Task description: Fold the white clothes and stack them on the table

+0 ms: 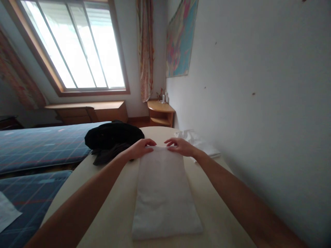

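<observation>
A white cloth, folded into a long flat strip, lies lengthwise on the cream round-edged table. What kind of cloth or garment it is I cannot make out. At its far left corner is my left hand, thumb on the cloth and fingers curled over the far edge. My right hand mirrors it at the far right corner, also closed about the edge. The fingertips of the two hands are a short way apart. Slight creases run across the near half of the strip.
Dark clothing is heaped at the table's far left. Crumpled white fabric lies at the far right, by the wall. Blue plaid mattresses stand on the left. Behind are a corner shelf and a desk.
</observation>
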A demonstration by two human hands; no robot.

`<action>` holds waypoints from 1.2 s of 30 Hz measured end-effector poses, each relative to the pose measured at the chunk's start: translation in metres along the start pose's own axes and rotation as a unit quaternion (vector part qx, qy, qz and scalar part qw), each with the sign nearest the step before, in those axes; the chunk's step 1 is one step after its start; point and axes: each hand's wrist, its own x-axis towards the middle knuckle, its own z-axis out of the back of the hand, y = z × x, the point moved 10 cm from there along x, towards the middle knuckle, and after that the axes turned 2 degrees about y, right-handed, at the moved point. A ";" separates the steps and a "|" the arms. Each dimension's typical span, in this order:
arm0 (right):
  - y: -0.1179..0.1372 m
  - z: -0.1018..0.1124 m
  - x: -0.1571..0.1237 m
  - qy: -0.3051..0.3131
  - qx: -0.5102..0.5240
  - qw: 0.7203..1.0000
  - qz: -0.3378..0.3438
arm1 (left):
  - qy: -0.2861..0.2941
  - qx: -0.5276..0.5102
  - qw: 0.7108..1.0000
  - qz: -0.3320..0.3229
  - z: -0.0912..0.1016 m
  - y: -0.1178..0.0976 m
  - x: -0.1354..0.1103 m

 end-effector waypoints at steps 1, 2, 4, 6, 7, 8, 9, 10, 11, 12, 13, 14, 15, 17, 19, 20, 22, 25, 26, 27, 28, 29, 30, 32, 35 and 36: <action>-0.011 -0.006 0.003 0.011 0.000 1.000 -0.017 | 0.005 0.006 1.000 0.010 -0.006 0.009 0.003; -0.022 -0.012 0.005 0.022 0.000 0.999 -0.035 | 0.010 0.009 1.000 0.017 -0.013 0.016 0.005; -0.038 -0.023 0.006 0.042 0.006 0.997 -0.066 | 0.017 0.007 1.000 0.025 -0.024 0.028 0.007; -0.045 -0.026 0.007 0.045 0.017 0.996 -0.071 | 0.015 0.005 0.999 0.028 -0.029 0.036 0.009; -0.046 -0.024 0.008 0.037 0.024 0.997 -0.065 | 0.009 0.003 1.000 0.028 -0.029 0.040 0.010; -0.045 -0.020 0.009 0.021 0.030 0.998 -0.058 | 0.000 0.002 1.000 0.029 -0.028 0.044 0.012; -0.045 -0.015 0.011 0.001 0.034 0.998 -0.052 | -0.012 0.001 0.999 0.031 -0.026 0.048 0.014; -0.047 -0.011 0.011 -0.020 0.037 0.998 -0.051 | -0.025 0.003 0.999 0.035 -0.025 0.053 0.015; -0.049 -0.008 0.012 -0.037 0.038 0.997 -0.055 | -0.036 0.006 0.999 0.040 -0.025 0.059 0.015; -0.054 -0.006 0.011 -0.050 0.036 0.996 -0.065 | -0.048 0.009 0.998 0.046 -0.026 0.065 0.014; -0.059 -0.007 0.010 -0.055 0.036 0.995 -0.076 | -0.059 0.014 0.997 0.051 -0.027 0.071 0.013; -0.064 -0.010 0.009 -0.054 0.037 0.994 -0.088 | -0.070 0.018 0.996 0.055 -0.029 0.075 0.010; -0.069 -0.014 0.006 -0.051 0.040 0.993 -0.099 | -0.082 0.022 0.995 0.058 -0.031 0.079 0.007; -0.078 -0.020 0.001 -0.045 0.055 0.991 -0.113 | -0.105 0.027 0.992 0.057 -0.034 0.083 0.000; -0.081 -0.021 -0.003 -0.052 0.069 0.990 -0.113 | -0.125 0.028 0.990 0.055 -0.033 0.082 -0.005; -0.081 -0.019 -0.004 -0.064 0.073 0.989 -0.108 | -0.135 0.028 0.989 0.054 -0.030 0.081 -0.006; -0.077 -0.012 -0.005 -0.101 0.081 0.987 -0.091 | -0.158 0.026 0.985 0.057 -0.023 0.078 -0.006; -0.076 -0.006 -0.005 -0.153 0.078 0.980 -0.099 | -0.189 0.023 0.979 0.075 -0.013 0.079 -0.006; -0.078 -0.008 -0.006 -0.160 0.073 0.978 -0.111 | -0.195 0.024 0.977 0.085 -0.011 0.081 -0.007; -0.081 -0.010 -0.007 -0.163 0.067 0.976 -0.124 | -0.199 0.025 0.975 0.095 -0.011 0.083 -0.008; -0.083 -0.012 -0.009 -0.165 0.059 0.975 -0.137 | -0.200 0.026 0.974 0.105 -0.011 0.086 -0.010; -0.086 -0.013 -0.011 -0.168 0.050 0.973 -0.148 | -0.201 0.028 0.972 0.116 -0.012 0.089 -0.013; -0.089 -0.014 -0.014 -0.174 0.040 0.971 -0.159 | -0.201 0.030 0.971 0.128 -0.013 0.092 -0.015; -0.094 -0.013 -0.022 -0.186 0.017 0.965 -0.184 | -0.200 0.036 0.967 0.154 -0.016 0.100 -0.021; -0.101 -0.013 -0.030 -0.190 -0.013 0.957 -0.219 | -0.192 0.045 0.961 0.193 -0.019 0.109 -0.027; -0.102 -0.013 -0.031 -0.187 -0.022 0.955 -0.228 | -0.186 0.047 0.960 0.203 -0.020 0.111 -0.027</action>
